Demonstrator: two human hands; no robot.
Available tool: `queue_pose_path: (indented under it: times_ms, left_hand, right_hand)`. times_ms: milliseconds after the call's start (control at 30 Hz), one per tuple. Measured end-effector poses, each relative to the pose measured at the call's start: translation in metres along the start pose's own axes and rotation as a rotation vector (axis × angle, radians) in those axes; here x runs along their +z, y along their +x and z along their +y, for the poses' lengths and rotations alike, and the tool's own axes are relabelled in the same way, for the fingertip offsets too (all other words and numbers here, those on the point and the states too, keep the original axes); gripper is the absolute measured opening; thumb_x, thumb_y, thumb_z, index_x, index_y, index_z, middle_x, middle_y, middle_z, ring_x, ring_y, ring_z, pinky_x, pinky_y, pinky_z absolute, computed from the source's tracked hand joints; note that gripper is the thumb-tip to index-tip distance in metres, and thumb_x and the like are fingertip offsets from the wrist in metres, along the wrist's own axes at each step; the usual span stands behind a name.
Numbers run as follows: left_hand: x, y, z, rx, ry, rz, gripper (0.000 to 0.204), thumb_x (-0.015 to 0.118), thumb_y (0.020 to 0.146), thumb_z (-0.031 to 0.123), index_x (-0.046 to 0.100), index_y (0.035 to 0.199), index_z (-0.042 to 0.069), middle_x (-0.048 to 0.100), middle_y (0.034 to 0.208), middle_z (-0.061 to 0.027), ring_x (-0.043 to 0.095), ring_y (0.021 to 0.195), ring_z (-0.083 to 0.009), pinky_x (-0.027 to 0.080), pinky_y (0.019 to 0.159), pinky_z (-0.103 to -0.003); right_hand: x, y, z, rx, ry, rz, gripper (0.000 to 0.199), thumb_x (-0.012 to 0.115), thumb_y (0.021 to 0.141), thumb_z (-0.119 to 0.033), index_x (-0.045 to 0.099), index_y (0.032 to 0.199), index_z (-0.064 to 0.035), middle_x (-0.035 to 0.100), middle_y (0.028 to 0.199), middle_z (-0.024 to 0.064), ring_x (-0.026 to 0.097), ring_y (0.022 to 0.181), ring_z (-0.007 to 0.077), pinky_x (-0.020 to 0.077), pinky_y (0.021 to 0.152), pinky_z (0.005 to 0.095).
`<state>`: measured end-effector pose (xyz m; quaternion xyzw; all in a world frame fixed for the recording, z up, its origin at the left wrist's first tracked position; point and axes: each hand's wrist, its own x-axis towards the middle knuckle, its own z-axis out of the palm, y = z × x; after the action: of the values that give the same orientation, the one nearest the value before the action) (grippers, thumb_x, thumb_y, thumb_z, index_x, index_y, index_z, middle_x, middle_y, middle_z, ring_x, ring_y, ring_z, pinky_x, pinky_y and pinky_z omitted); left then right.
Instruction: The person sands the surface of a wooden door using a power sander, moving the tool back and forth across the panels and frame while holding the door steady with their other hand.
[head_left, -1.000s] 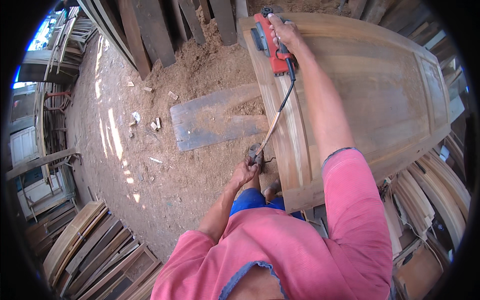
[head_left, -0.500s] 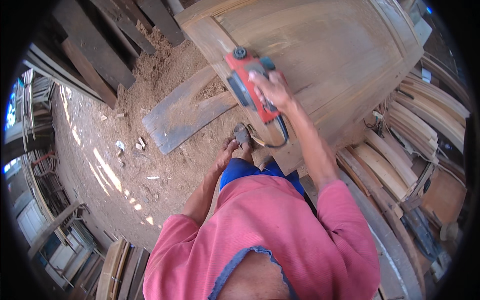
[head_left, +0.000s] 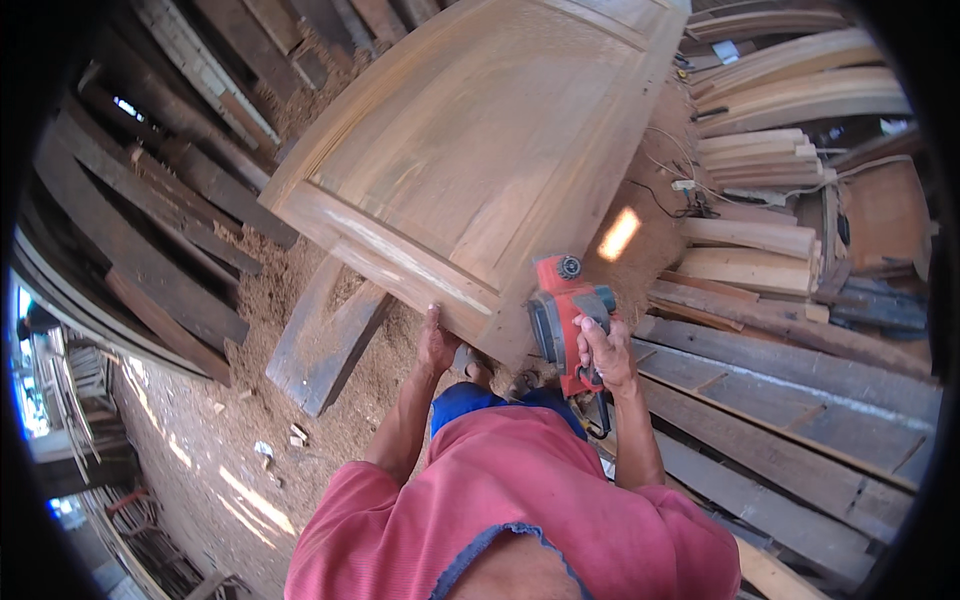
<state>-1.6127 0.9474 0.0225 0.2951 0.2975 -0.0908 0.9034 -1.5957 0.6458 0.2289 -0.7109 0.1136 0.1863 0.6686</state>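
My right hand (head_left: 606,355) is wrapped round the handle of a red electric planer (head_left: 560,300). The planer is at the right near corner of a panelled wooden door (head_left: 450,150); whether it touches the door I cannot tell. A black cord runs from its near end. My left hand (head_left: 436,342) grips the near edge of the door, thumb on top and the other fingers mostly hidden. The door has a framed centre panel and a pale streak along its near rail.
A grey plank (head_left: 330,340) lies on the shavings-covered floor at the left. Dark boards (head_left: 130,200) lean at the far left. Stacked timber (head_left: 760,250) and a loose cable (head_left: 655,190) lie to the right. Long boards (head_left: 780,440) stretch along the near right.
The planer in my right hand has come off the door's left side toward its right near corner. My left hand has risen from beside my leg to the door's edge. The view has turned.
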Motion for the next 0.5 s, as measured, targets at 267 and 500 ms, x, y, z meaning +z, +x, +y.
queue_pose_path:
  times_ms: [267, 500]
  left_hand:
    - [-0.005, 0.024, -0.002, 0.066, 0.087, 0.102, 0.063, 0.047, 0.109, 0.047, 0.035, 0.156, 0.007, 0.045, 0.156, -0.0132, 0.047, 0.140, -0.0343, 0.040, 0.117, -0.055]
    - [-0.014, 0.029, -0.026, 0.101, 0.067, 0.091, 0.057, 0.049, 0.108, 0.045, 0.039, 0.153, 0.010, 0.051, 0.148, -0.0148, 0.056, 0.131, -0.0355, 0.051, 0.107, -0.058]
  right_hand:
    - [-0.075, -0.077, 0.049, -0.024, 0.063, 0.283, 0.038, 0.067, 0.098, -0.043, 0.063, 0.088, -0.0062, 0.057, 0.064, -0.0015, 0.055, 0.050, 0.0084, 0.0433, 0.045, 0.0258]
    - [-0.108, -0.131, 0.108, 0.089, 0.051, 0.403, 0.033, 0.066, 0.100, -0.036, 0.065, 0.087, -0.0065, 0.057, 0.061, -0.0001, 0.055, 0.047, 0.0099, 0.0445, 0.042, 0.0281]
